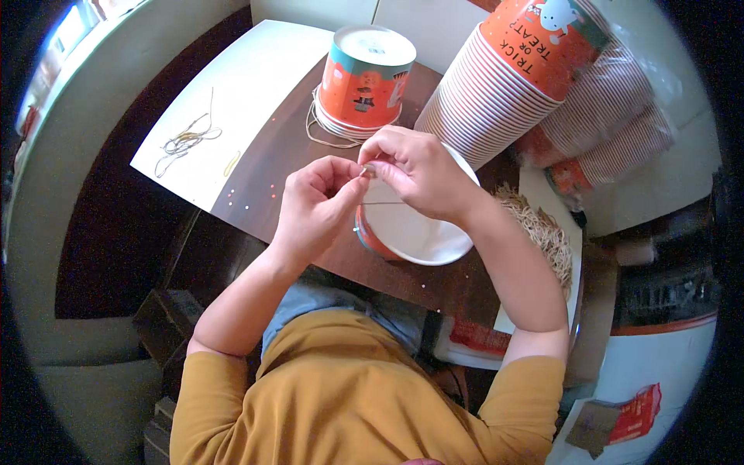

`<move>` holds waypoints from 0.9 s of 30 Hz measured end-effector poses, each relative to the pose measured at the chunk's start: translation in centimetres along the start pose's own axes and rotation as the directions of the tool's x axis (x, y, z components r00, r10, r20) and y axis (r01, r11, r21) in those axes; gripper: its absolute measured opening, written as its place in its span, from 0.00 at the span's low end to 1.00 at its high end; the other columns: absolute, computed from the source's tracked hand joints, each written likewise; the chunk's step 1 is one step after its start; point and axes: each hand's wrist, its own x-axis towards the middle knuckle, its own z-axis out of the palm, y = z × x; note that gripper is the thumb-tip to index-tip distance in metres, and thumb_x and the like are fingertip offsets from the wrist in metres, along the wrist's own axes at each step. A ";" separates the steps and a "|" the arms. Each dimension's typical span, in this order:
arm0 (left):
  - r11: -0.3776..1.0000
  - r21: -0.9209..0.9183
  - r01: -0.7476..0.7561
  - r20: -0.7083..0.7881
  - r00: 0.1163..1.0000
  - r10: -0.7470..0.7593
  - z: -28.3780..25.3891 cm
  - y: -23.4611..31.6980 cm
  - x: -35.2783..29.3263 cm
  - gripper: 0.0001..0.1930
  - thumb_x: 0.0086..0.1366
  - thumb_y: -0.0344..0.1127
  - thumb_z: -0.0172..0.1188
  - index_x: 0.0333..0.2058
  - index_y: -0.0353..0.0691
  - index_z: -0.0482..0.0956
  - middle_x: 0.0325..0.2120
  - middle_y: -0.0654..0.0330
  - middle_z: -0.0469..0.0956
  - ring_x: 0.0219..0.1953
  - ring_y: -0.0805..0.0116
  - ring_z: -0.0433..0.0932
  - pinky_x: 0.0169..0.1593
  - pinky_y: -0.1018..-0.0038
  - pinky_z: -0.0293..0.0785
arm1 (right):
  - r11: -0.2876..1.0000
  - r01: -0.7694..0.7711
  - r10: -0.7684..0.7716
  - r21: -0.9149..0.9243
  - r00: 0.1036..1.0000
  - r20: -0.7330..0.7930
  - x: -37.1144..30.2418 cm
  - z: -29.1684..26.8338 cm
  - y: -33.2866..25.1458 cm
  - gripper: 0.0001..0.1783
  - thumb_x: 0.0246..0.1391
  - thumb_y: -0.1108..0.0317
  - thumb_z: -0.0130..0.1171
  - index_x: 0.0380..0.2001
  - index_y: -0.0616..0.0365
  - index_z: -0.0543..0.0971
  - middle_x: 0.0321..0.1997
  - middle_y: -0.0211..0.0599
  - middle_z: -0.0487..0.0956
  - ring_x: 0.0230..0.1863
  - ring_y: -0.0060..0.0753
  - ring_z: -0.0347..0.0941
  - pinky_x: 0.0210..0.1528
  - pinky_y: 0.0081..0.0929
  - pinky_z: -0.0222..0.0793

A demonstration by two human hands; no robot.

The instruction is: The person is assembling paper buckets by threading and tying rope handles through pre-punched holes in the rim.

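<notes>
Left hand (pixel 306 205) and right hand (pixel 422 167), fingertips meeting, both pinch a small pale piece (pixel 364 172), possibly cord; its exact form cannot be told. It sits over the left edge of the bucket (pixel 376 239), about equally near either hand. Just below, a cord (pixel 381 203) spans the bucket's mouth, its long axis running left to right. The bucket rests on the desk (pixel 341 252). Right: cord bundle (pixel 546 240). Beyond: upturned bucket (pixel 356 81); to its right, tall stack (pixel 484 93).
</notes>
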 end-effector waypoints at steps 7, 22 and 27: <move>0.886 0.413 -0.210 -0.112 0.954 0.278 -1.2 1.1 -0.7 0.04 0.58 0.26 0.60 0.31 0.32 0.78 0.20 0.61 0.78 0.23 0.82 0.75 0.28 0.82 0.72 | 0.804 -0.403 0.353 0.438 0.915 0.193 0.7 0.8 -1.2 0.05 0.56 0.75 0.55 0.35 0.60 0.78 0.27 0.27 0.78 0.21 0.13 0.69 0.22 0.14 0.65; 0.938 0.186 -0.293 -0.135 0.938 0.320 0.0 -0.5 -1.2 0.03 0.60 0.22 0.57 0.34 0.33 0.76 0.30 0.58 0.80 0.32 0.74 0.80 0.37 0.79 0.77 | 0.973 -0.183 0.181 0.142 0.983 0.031 -0.2 0.2 -1.7 0.05 0.52 0.76 0.58 0.33 0.63 0.79 0.27 0.36 0.81 0.29 0.22 0.78 0.33 0.21 0.73; 0.958 0.116 -0.262 -0.096 0.957 0.273 -0.6 -0.5 -1.3 0.05 0.62 0.20 0.55 0.37 0.30 0.77 0.33 0.60 0.80 0.34 0.75 0.79 0.40 0.81 0.76 | 0.942 -0.264 0.270 0.209 0.963 0.000 -0.2 -0.3 -2.1 0.06 0.48 0.71 0.65 0.30 0.59 0.80 0.24 0.28 0.78 0.22 0.12 0.69 0.24 0.15 0.65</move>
